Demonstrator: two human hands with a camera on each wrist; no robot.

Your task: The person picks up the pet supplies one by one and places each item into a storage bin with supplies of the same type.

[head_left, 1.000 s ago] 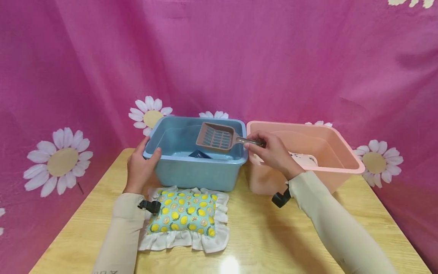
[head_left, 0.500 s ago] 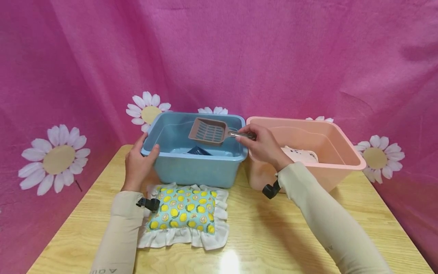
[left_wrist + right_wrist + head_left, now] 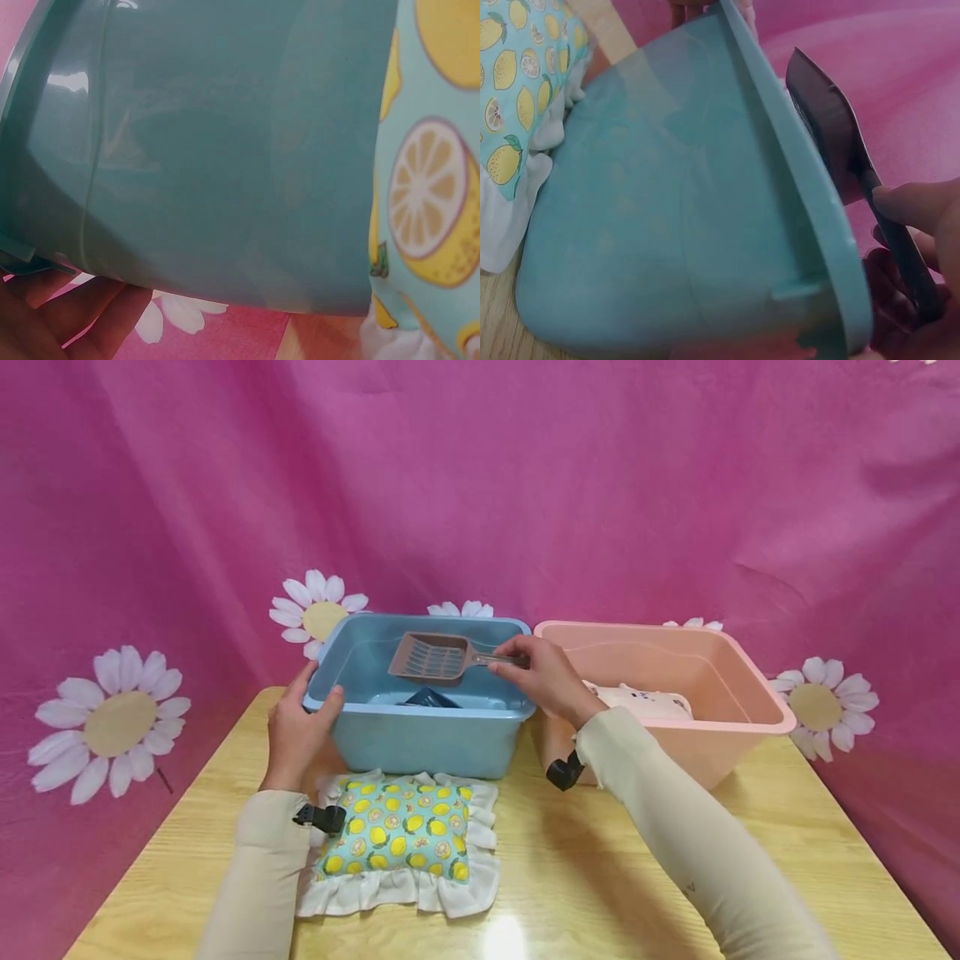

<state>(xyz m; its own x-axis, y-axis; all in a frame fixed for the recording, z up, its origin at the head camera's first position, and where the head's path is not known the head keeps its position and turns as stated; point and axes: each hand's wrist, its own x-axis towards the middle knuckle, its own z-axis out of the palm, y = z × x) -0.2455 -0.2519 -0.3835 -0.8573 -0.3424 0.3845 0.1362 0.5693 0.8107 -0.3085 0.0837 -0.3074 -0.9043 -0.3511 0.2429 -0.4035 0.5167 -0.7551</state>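
My right hand (image 3: 543, 672) pinches the handle of a brown slotted litter scoop (image 3: 431, 658). The scoop hangs level above the blue tub (image 3: 420, 735), its pan pointing left. From the right wrist, thumb and fingers show on the dark scoop handle (image 3: 900, 247). At the tub's front left corner, my left hand (image 3: 296, 727) holds the rim, thumb toward the front and fingers along the outer left side. Some of those fingers (image 3: 105, 315) appear low in the left wrist view. A dark blue thing (image 3: 431, 697), kind unclear, lies inside the tub.
A pink tub (image 3: 675, 677) stands to the right, close beside the blue one, with a pale printed item (image 3: 645, 702) inside. A lemon-print ruffled pillow (image 3: 397, 831) lies before the blue tub on the wooden table (image 3: 585, 893). Behind hangs a pink floral curtain (image 3: 480, 485).
My right hand has carried the litter scoop leftward, farther over the blue tub. My left hand keeps its place at the tub's left corner.
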